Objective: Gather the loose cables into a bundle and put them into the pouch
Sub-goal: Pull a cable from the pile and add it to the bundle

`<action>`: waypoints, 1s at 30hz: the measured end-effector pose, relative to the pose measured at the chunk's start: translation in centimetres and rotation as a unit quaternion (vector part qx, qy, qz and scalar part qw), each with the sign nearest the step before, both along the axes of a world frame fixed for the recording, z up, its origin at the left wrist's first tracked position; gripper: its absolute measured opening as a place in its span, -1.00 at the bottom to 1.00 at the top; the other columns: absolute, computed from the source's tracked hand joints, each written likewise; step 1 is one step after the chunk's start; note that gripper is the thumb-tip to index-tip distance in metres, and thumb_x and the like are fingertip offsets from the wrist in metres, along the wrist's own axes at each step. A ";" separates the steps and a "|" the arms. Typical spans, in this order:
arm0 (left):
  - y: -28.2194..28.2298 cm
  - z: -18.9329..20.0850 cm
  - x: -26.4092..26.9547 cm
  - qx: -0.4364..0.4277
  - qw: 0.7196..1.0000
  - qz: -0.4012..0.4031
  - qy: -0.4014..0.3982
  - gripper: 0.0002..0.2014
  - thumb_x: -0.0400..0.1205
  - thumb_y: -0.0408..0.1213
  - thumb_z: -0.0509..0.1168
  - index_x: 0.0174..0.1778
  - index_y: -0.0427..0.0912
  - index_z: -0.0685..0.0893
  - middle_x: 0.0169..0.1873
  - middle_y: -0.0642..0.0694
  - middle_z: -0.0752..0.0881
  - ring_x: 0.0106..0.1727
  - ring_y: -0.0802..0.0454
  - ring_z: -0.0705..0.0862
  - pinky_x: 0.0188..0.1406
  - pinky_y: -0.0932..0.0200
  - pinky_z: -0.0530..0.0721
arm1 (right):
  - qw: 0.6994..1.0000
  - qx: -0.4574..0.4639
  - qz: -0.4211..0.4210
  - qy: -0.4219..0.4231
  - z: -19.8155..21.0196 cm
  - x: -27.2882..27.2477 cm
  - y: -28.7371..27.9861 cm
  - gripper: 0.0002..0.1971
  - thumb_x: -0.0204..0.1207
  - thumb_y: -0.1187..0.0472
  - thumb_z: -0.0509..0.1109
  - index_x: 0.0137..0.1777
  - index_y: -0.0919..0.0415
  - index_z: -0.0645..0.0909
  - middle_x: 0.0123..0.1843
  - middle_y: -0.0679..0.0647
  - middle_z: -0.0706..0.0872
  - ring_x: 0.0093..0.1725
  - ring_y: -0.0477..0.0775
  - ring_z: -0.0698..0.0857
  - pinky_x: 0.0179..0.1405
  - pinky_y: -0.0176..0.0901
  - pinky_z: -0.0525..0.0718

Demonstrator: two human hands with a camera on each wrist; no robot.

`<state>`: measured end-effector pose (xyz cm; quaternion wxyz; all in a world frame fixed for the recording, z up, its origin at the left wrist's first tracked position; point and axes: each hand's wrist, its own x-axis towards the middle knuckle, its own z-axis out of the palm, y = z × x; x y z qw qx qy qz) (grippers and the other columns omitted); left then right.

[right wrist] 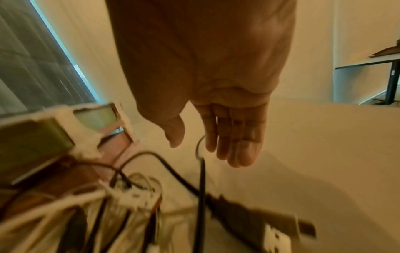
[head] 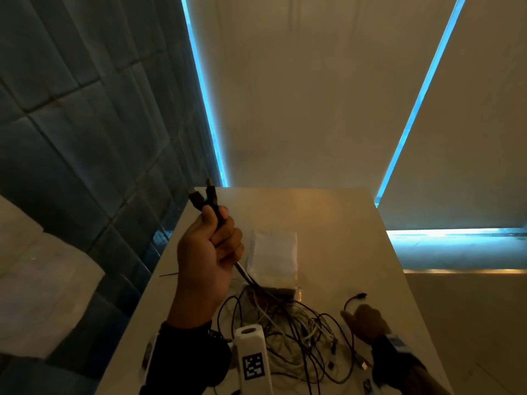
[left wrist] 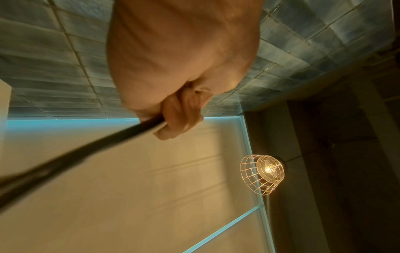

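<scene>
A tangle of black and white cables (head: 296,334) lies on the pale table (head: 342,240). My left hand (head: 211,246) is raised above the table's left side and grips black cable ends (head: 209,198), their plugs sticking up past my fist; the cords (head: 245,276) run taut down to the pile. In the left wrist view the fist (left wrist: 179,109) holds a dark cord (left wrist: 75,159). The pouch (head: 273,258), pale and flat, lies behind the pile. My right hand (head: 362,320) hovers low at the pile's right edge, its fingers (right wrist: 233,137) straight, over a loose black cable (right wrist: 201,179).
A white stick with a black-and-white marker (head: 253,363) stands at the near edge. A thin black cable end (head: 356,298) curls right of the pile. The tiled wall (head: 85,124) is close on the left. The table's far half is bare.
</scene>
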<state>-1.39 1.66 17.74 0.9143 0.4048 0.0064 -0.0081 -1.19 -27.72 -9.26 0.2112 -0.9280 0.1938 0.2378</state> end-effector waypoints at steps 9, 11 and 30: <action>-0.1 -1.1 0.3 0.041 0.999 0.007 0.021 -0.68 0.76 -0.17 -0.03 -0.27 -0.16 0.44 -0.60 0.06 0.29 -0.66 0.21 0.20 -0.69 0.32 0.22 | 0.988 0.100 -0.058 -0.101 0.2 1.0 1.7 -0.79 0.62 0.27 0.30 -0.25 0.14 0.65 -0.07 0.26 0.72 -0.03 0.26 0.68 0.09 0.04 0.64; -0.5 -1.7 0.5 0.069 0.997 0.015 0.044 -0.68 0.78 -0.18 -0.03 -0.25 -0.17 0.45 -0.60 0.06 0.28 -0.65 0.20 0.18 -0.67 0.30 0.18 | 0.954 0.182 -0.097 -0.218 3.3 1.4 2.7 -0.74 0.60 0.29 0.34 -0.33 0.08 0.61 -0.30 0.12 0.69 -0.23 0.15 0.66 -0.15 -0.08 0.63; -3.1 -3.5 1.1 0.334 0.942 0.014 0.002 -0.72 0.73 -0.14 0.13 -0.24 -0.15 0.57 -0.65 0.12 0.39 -0.59 0.19 0.33 -0.53 0.25 0.36 | 0.829 0.440 0.154 -0.309 22.2 -0.5 12.8 -0.71 0.65 0.29 0.27 -0.34 0.27 0.56 -0.59 -0.19 0.44 -0.55 -0.23 0.37 -0.48 -0.47 0.34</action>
